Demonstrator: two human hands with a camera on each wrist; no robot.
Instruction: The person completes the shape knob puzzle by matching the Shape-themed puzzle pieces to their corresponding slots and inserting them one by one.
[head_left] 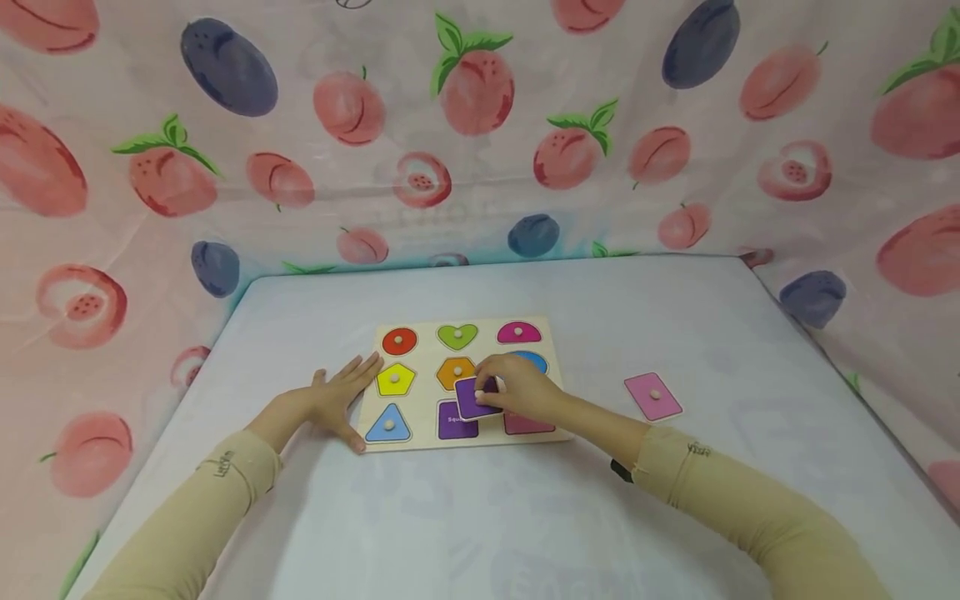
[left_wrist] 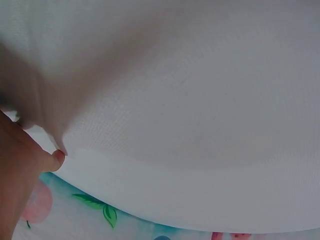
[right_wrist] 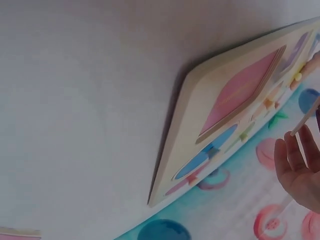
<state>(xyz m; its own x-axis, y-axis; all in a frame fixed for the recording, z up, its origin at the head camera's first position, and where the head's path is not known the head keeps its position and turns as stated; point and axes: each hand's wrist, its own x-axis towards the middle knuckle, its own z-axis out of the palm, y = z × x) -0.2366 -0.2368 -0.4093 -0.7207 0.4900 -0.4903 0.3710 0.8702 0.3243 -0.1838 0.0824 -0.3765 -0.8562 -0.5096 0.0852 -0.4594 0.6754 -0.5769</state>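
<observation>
A wooden knob puzzle board (head_left: 426, 354) lies on the white table. My right hand (head_left: 523, 388) pinches the knob of a purple square puzzle piece (head_left: 467, 407) over the board, tilted above the purple square recess (head_left: 454, 431). In the right wrist view that hand (right_wrist: 300, 162) holds the piece's thin edge (right_wrist: 305, 119) raised above the board. My left hand (head_left: 336, 407) rests with spread fingers along the board's left edge. Only its thumb side (left_wrist: 30, 162) shows in the left wrist view. Beside the purple recess is a pink recess (head_left: 532, 423), partly behind my right wrist.
A pink rectangle piece (head_left: 652, 397) with a knob lies on the table right of the board. Seated in the board are several pieces, among them a red circle (head_left: 408, 340), a yellow pentagon (head_left: 395, 388) and a blue triangle (head_left: 382, 434). Fruit-print cloth (head_left: 480, 167) hangs behind.
</observation>
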